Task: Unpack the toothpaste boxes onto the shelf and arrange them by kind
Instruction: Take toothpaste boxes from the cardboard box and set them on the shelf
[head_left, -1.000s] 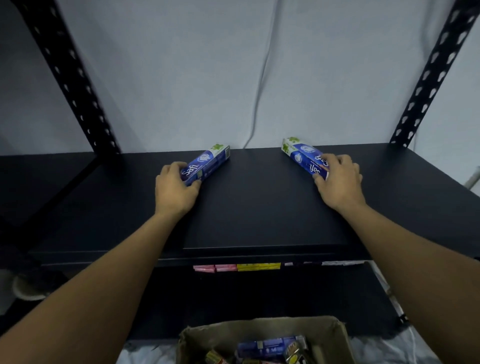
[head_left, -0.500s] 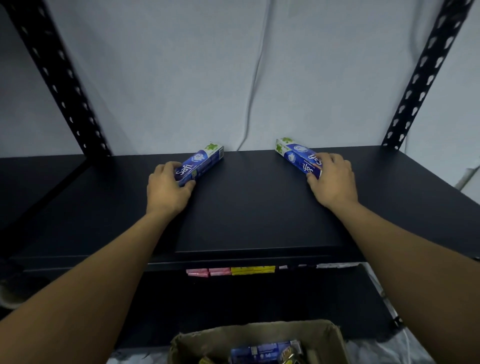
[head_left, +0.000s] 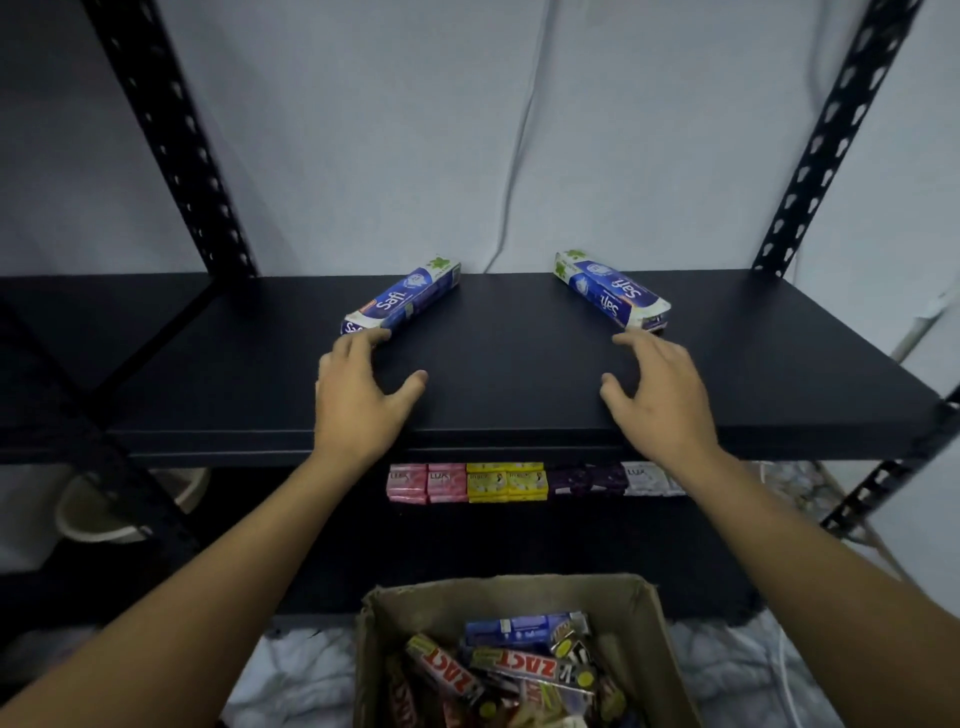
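Observation:
Two blue Safi toothpaste boxes lie on the black shelf (head_left: 493, 374), angled toward each other at the back. The left box (head_left: 402, 301) has my left hand (head_left: 358, 400) just in front of it, fingers spread, fingertips touching its near end. The right box (head_left: 613, 297) lies a little beyond my right hand (head_left: 657, 400), which is open and apart from it. Below, a cardboard carton (head_left: 636, 623) holds a blue toothpaste box (head_left: 522, 626) and several red and dark Zact boxes (head_left: 511, 673).
A row of pink, yellow, purple and white soap packs (head_left: 519, 480) sits on the lower shelf. Black perforated uprights (head_left: 171, 135) stand at both back corners, with a cable on the grey wall behind. A pale basin (head_left: 119, 514) is at the lower left.
Both hands have let go of the Safi boxes and pulled back toward the shelf's front edge. The view has tipped down, showing more of the carton and lower shelf.

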